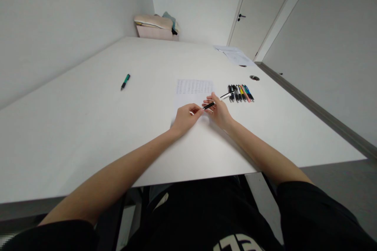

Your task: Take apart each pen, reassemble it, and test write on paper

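A pen (pixel 209 105) with a black grip and a pale, silvery barrel is held slantwise over a printed sheet of paper (pixel 188 99). My left hand (pixel 185 117) pinches its lower left tip between thumb and forefinger. Around the middle of the pen is my right hand (pixel 220 113), its thumb across the barrel and its other fingers loosely spread. The barrel's upper end sticks out to the right of that hand. Just beyond that end, a row of several pens (pixel 241 93) in black, white, yellow, pink and blue lies side by side.
A green and black pen (pixel 125 82) lies alone on the left of the white table (pixel 88 133). More papers (pixel 234 55) rest near the far right edge, close to a round metal table fitting (pixel 254 78). Behind the table's far end stands a pink box (pixel 154 32) with folded cloth on top.
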A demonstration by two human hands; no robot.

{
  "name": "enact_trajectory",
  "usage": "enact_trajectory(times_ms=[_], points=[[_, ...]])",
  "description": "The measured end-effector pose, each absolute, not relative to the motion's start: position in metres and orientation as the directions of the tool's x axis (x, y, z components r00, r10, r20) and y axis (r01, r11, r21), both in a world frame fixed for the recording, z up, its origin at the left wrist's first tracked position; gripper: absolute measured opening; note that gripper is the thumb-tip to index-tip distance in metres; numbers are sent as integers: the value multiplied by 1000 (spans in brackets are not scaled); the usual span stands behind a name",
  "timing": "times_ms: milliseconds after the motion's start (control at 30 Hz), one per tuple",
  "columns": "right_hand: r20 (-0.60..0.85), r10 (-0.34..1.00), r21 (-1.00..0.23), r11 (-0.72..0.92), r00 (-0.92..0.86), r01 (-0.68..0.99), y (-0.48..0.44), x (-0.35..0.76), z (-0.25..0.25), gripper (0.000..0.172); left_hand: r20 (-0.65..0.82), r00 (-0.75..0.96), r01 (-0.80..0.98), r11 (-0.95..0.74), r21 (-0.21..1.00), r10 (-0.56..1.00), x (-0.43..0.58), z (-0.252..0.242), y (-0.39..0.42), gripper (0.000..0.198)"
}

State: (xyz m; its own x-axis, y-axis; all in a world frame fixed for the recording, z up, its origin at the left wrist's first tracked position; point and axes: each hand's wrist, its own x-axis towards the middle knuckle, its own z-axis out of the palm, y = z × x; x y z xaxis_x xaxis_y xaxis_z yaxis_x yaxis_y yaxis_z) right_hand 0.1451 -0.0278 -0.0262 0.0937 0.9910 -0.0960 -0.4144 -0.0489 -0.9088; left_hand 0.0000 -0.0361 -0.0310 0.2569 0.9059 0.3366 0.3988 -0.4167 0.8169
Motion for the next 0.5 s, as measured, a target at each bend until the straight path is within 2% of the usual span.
enact_trajectory(times_ms=[133,300,400,500], points=[[-80,993,-750,-3,86,-661,-29,154,-13,48,219,255,348,-301,888,942,3,-36,-34,17],[-57,992,-636,48,108,-770,-32,163,-9,49,-47,246,128,16,992,968,7,-39,-32,12],[-32,991,-644,78,128,-761,-32,166,-10,50,-152,282,-57,175,983,947,9,-33,-35,9],[-13,995,-603,73,101,-794,-32,170,-7,51,-266,331,-227,350,909,905,9,-27,-37,15]])
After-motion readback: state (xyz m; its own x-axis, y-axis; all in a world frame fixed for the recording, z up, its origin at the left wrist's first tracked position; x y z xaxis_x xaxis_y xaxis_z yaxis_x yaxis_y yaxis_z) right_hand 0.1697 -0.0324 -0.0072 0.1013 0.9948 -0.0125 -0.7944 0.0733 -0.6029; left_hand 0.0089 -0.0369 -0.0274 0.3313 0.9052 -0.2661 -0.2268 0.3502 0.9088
